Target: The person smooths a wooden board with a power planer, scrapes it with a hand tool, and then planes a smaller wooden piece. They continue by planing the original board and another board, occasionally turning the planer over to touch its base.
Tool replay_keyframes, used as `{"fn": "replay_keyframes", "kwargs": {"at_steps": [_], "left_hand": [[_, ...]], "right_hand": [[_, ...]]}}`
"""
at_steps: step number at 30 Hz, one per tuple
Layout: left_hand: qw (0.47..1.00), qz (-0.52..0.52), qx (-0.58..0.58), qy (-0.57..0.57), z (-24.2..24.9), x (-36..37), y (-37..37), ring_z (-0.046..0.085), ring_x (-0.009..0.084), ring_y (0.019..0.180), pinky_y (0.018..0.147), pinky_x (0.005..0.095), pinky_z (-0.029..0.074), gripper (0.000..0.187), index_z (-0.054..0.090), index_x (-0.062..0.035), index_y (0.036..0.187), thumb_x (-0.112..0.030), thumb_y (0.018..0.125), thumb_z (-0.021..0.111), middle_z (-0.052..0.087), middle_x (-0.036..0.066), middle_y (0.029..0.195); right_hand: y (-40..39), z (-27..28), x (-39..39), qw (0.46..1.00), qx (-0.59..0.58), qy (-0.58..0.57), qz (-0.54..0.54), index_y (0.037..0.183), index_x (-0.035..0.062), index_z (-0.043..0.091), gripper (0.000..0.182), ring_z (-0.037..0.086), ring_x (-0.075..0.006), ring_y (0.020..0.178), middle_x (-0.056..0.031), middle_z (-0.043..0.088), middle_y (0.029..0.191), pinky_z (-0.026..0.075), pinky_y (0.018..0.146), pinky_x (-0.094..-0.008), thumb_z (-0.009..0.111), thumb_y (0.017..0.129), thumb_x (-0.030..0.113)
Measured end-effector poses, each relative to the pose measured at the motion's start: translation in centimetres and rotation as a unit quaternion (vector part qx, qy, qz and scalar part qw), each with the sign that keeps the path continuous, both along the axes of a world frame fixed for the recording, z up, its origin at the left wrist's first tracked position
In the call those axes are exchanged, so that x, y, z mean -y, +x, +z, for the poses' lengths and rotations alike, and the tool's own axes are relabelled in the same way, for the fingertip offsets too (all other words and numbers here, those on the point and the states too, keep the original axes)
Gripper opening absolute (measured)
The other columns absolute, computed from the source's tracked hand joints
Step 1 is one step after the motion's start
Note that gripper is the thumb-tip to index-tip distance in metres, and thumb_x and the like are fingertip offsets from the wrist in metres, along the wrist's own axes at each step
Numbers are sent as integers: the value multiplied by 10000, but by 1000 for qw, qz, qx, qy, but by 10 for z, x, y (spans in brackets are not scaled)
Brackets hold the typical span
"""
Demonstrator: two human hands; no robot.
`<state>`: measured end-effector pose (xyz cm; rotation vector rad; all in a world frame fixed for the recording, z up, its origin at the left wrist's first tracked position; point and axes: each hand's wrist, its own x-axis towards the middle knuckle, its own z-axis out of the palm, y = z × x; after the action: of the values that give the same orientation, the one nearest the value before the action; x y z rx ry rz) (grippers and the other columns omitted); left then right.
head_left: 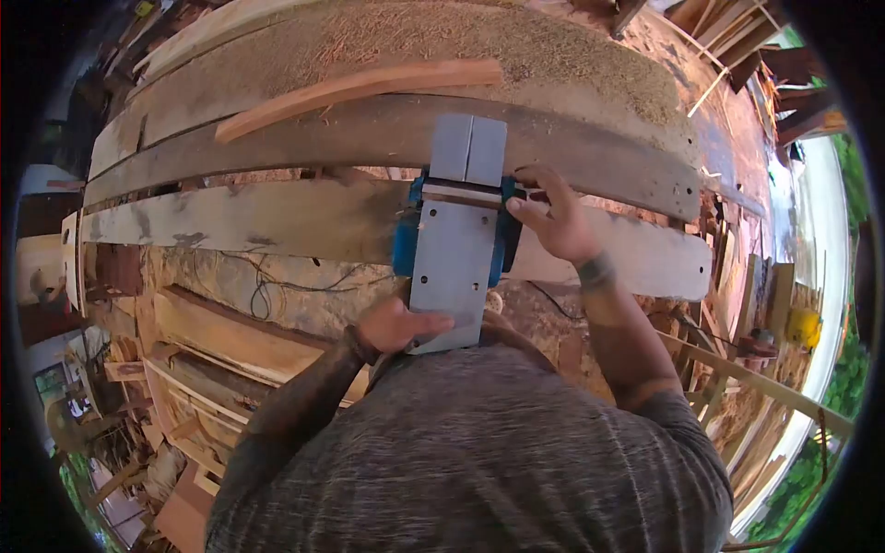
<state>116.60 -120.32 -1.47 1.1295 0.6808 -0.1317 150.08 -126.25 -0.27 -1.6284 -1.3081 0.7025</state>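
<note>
An electric planer (452,244) lies upside down across the bench boards, its flat metal sole facing up and its blue housing showing at both sides. The cutter slot crosses the sole between the long near plate and the shorter far plate (468,147). At the planer's near end, close to my body, my left hand (398,326) holds the edge, one finger stretched over the sole and the others hidden. My right hand (558,221) is beside the far right side of the housing, with its fingers apart and bent, fingertips right at the dark part near the cutter slot.
Long, worn planks (249,221) form the bench, with gaps between them. A reddish wood strip (369,90) lies on the far boards near sawdust and shavings (553,55). Cords (263,286) trail below. Timber lies around, and a yellow object (805,327) is at right.
</note>
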Motion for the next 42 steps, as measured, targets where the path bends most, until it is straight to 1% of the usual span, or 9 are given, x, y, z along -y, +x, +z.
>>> {"fn": "replay_keyframes", "kwargs": {"at_steps": [10,16,22,24,27,30,32,37,42], "left_hand": [[1000,5,-18,-19,8,1,5,669,196,1150,960,354,550,566,607,-18,1392,-209,907,827,709,100,1287],[999,37,0,-17,2,12,2,684,198,1119,961,356,553,565,622,-25,1383,-249,907,831,718,99,1273],[982,-70,-6,176,26,-7,-4,720,190,954,848,352,564,496,744,-44,1237,-467,979,730,781,107,1067],[946,-278,-15,165,23,-59,-25,704,192,916,809,363,556,479,729,-54,1248,-458,991,708,762,114,1030],[938,-182,31,295,-20,-110,-60,675,174,901,812,345,544,433,657,-22,1269,-386,1036,634,723,98,1010],[965,131,2,226,5,-127,6,656,173,899,812,326,547,397,603,-6,1323,-306,1063,622,709,120,1063],[917,156,80,359,-2,-131,46,640,146,953,868,304,540,353,602,-29,1313,-257,1048,654,685,69,1133],[941,200,176,210,-19,-121,84,636,132,1064,945,304,524,407,564,-13,1353,-230,1030,685,662,49,1184],[958,192,148,156,-18,-118,82,632,152,1129,1005,319,521,455,520,0,1389,-205,1018,688,648,80,1221]], "right_hand": [[-1,-25,-27,984,-167,-63,4,1378,-7,593,488,625,-177,1111,-89,657,1264,513,978,-328,762,976,212],[-21,18,-29,994,49,-95,14,1204,-17,686,365,708,-327,918,-227,727,1020,539,837,-405,710,1005,288],[-27,4,-33,981,189,-50,-12,1100,-30,697,345,694,-449,820,-287,697,919,528,722,-451,656,1037,307],[-26,10,-35,985,167,-38,-5,1094,-33,700,349,694,-422,808,-279,695,910,527,726,-442,659,1035,309],[-21,14,-37,988,139,-71,-3,1090,-28,708,344,686,-374,785,-260,691,894,525,726,-424,673,1028,308],[-24,19,-40,989,112,-95,-6,1087,-15,715,327,663,-330,761,-234,687,880,519,724,-407,686,1021,304],[-26,21,-42,991,101,-91,-11,1084,-7,716,314,647,-309,749,-221,684,875,515,721,-395,691,1018,299],[-26,30,-40,985,95,-144,1,1119,1,722,352,707,-384,798,-237,715,894,544,743,-416,718,989,328],[-25,17,-25,994,63,-89,-10,1075,-11,708,351,670,-271,721,-189,699,842,528,689,-378,780,936,303]]}}
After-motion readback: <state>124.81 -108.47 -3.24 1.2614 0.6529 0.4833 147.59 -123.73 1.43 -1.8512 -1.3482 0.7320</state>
